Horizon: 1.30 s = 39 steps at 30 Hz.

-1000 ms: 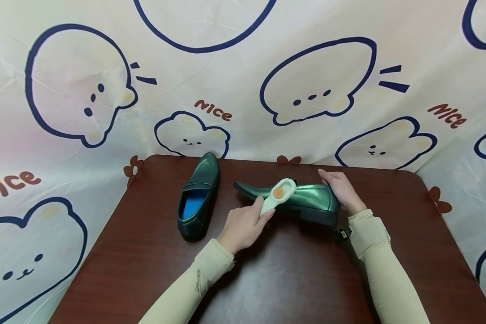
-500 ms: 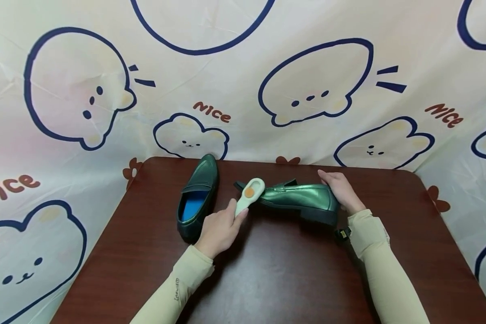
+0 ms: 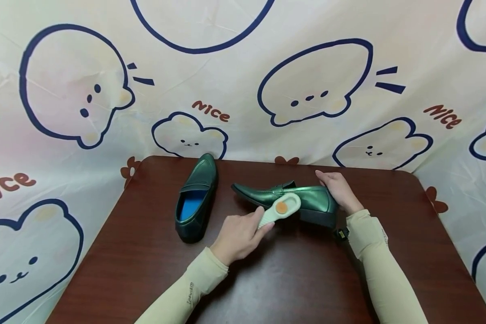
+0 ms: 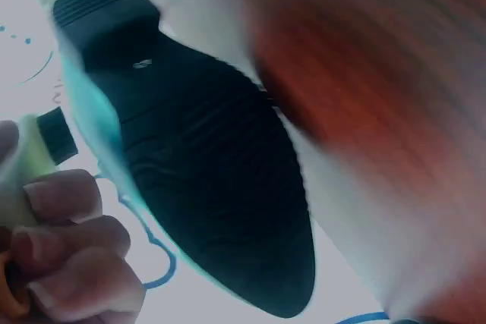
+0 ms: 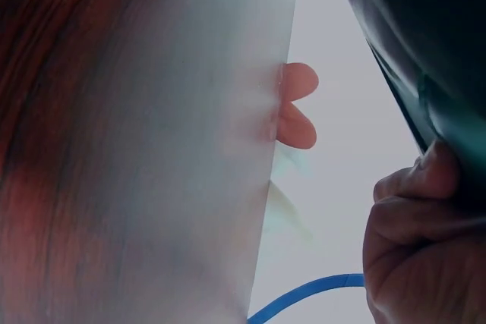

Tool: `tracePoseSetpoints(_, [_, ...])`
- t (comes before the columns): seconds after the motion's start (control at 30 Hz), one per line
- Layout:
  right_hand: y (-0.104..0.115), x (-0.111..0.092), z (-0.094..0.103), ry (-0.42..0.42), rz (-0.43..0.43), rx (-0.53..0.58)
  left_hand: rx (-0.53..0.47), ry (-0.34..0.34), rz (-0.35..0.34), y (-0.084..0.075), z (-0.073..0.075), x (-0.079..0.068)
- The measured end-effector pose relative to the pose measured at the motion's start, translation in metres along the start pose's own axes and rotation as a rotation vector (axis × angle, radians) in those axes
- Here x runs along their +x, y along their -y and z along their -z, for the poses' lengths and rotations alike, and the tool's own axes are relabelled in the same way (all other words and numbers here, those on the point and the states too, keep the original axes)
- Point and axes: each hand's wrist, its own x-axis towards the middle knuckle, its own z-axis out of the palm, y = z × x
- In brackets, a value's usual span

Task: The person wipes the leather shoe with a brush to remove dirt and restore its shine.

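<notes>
A green metallic loafer [image 3: 313, 198] is held on its side, toe to the left, its dark sole [image 4: 213, 149] facing the left wrist camera. My right hand [image 3: 340, 191] grips it at the heel end; in the right wrist view curled fingers [image 5: 418, 187] are at the dark shoe's edge. My left hand [image 3: 240, 234] holds a pale green shoe brush [image 3: 290, 203] by its handle, its head overlapping the loafer's near side in the head view. Dark bristles [image 4: 58, 136] show beside the upper in the left wrist view, with several fingers [image 4: 68, 195] curled round the handle.
The matching green loafer [image 3: 204, 173] with a blue insole stands upright on the left of the brown wooden table [image 3: 146, 265], toe toward the back. A cartoon-printed cloth [image 3: 243, 81] hangs behind and beside the table.
The left hand has swept the brush left to the loafer's toe and back right, so it now lies lower along the near side. The right hand and loafer have stayed put.
</notes>
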Motion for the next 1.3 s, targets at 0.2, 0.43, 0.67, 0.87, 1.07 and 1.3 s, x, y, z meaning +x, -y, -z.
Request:
tracePoseSetpoints(0.2, [-0.002, 0.003, 0.0, 0.037, -0.033, 0.002, 0.099, -0.011, 0.074, 0.009, -0.008, -0.008])
tracePoseSetpoints(0.43, [-0.004, 0.005, 0.003, 0.03, -0.044, -0.006, 0.073, -0.057, 0.197, 0.025, -0.005, -0.017])
tracePoseSetpoints(0.67, [-0.007, 0.004, 0.005, 0.009, -0.025, -0.027, 0.088, -0.122, 0.318, 0.038, -0.002, -0.021])
tracePoseSetpoints(0.87, [-0.006, 0.001, 0.004, 0.019, -0.003, -0.015, -0.013, -0.137, 0.269, 0.031, 0.003, -0.02])
tracePoseSetpoints(1.07, [-0.003, 0.002, 0.003, -0.01, 0.018, -0.016, 0.03, -0.078, 0.02, 0.014, 0.004, -0.008])
tracePoseSetpoints(1.3, [-0.006, 0.002, 0.003, -0.009, 0.003, -0.043, 0.178, -0.104, 0.04, 0.014, -0.007, -0.002])
